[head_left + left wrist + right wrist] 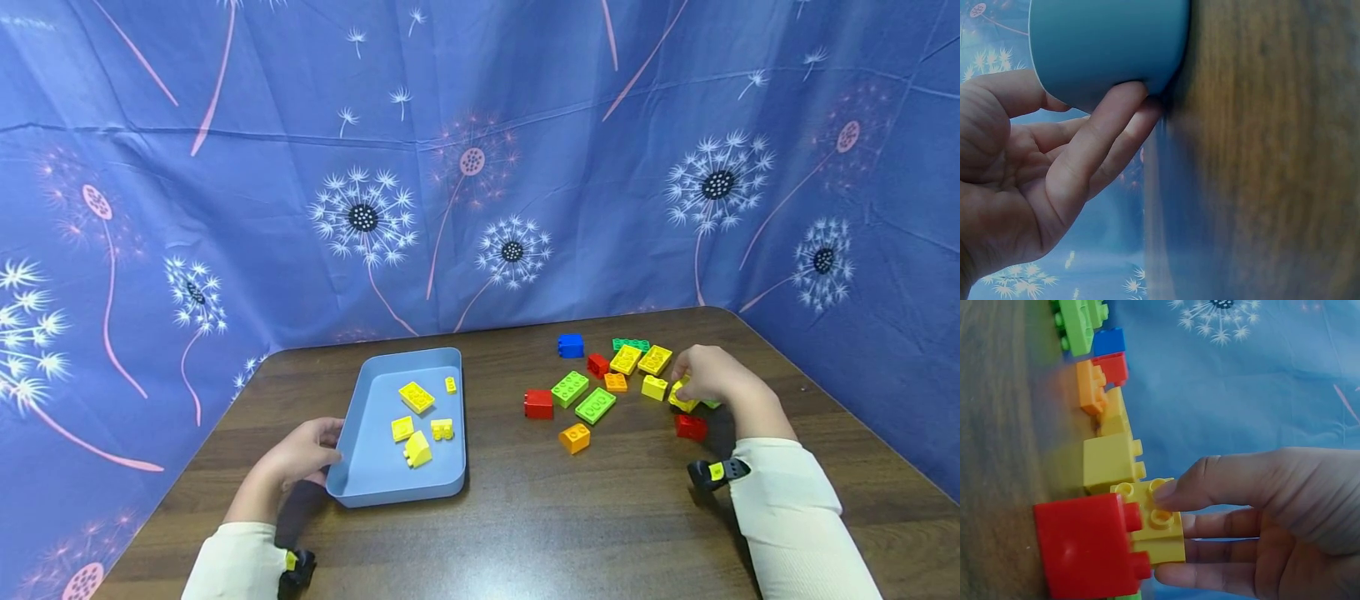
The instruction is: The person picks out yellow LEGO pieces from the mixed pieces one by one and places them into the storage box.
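Observation:
My left hand (300, 454) holds the left side of a shallow blue tray (401, 497). In the left wrist view, the fingers (1094, 134) press on the tray's outer wall (1110, 50) and one digit reaches over its rim. Several yellow toy blocks lie inside, among them a flat studded one (416, 397) and a sloped one (417, 451). At the right, my right hand (716, 375) pinches a yellow toy block (684, 402), thumb on its studded face (1160, 540) and fingers behind. A red block (1085, 550) stands close beside it, partly covering it in the right wrist view.
Other blocks lie scattered left of the right hand: blue (570, 346), red (538, 404), light green (596, 406), orange (575, 437) and yellow (654, 387). All rest on a brown wooden table (540, 517). A blue dandelion-patterned cloth (525, 167) hangs behind it.

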Action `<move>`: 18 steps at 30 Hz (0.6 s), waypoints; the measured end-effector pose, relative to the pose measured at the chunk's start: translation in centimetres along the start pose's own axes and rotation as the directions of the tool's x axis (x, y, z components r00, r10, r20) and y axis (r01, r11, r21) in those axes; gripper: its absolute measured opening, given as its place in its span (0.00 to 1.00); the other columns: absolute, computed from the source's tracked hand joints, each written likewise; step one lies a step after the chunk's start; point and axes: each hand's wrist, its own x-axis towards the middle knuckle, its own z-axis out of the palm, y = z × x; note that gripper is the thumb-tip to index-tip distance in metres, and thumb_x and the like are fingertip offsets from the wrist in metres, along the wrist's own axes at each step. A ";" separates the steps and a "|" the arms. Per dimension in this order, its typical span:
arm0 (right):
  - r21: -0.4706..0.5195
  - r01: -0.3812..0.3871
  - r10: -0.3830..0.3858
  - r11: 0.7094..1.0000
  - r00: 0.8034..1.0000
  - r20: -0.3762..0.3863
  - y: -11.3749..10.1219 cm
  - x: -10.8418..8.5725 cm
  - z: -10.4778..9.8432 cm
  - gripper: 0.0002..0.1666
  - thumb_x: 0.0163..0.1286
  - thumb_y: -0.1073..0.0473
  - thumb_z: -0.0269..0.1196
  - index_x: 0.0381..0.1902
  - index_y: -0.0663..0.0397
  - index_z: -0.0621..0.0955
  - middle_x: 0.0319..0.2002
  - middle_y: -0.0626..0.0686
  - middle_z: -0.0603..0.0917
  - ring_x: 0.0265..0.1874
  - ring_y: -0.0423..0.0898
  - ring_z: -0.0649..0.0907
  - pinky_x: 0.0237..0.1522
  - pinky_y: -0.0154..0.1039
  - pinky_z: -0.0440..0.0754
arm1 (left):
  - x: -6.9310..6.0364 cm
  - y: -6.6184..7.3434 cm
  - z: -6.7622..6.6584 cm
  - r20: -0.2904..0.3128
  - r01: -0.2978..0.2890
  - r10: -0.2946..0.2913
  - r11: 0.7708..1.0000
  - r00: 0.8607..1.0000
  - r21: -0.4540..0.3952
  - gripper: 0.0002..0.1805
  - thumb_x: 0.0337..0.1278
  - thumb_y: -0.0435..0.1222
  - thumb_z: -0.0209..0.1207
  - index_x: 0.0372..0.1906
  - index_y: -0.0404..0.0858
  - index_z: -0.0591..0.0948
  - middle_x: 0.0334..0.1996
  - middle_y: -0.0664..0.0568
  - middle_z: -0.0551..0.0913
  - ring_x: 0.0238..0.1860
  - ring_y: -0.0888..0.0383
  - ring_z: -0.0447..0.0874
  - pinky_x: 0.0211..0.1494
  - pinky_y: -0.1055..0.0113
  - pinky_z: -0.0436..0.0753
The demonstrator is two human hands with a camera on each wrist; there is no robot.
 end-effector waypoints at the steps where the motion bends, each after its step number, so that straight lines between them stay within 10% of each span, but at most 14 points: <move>1: 0.004 0.003 -0.003 1.000 1.000 -0.007 -0.1 0.0 -0.1 0.13 0.50 0.65 0.72 0.34 0.65 0.83 0.33 0.61 0.83 0.30 0.54 0.77 0.32 0.50 0.79 | 0.0 0.0 0.0 -0.001 0.000 0.000 1.000 1.000 -0.001 0.31 0.56 0.22 0.55 0.65 0.18 0.62 0.53 0.27 0.74 0.49 0.36 0.80 0.35 0.51 0.87; 18: -0.012 0.173 -0.174 0.985 0.978 -0.112 -3.4 -0.7 -1.8 0.16 0.48 0.62 0.72 0.37 0.64 0.84 0.35 0.60 0.85 0.36 0.59 0.81 0.39 0.58 0.81 | 0.0 0.1 0.0 -0.005 0.011 -0.011 1.000 1.000 0.005 0.31 0.56 0.21 0.55 0.65 0.18 0.62 0.50 0.28 0.75 0.47 0.37 0.81 0.35 0.50 0.87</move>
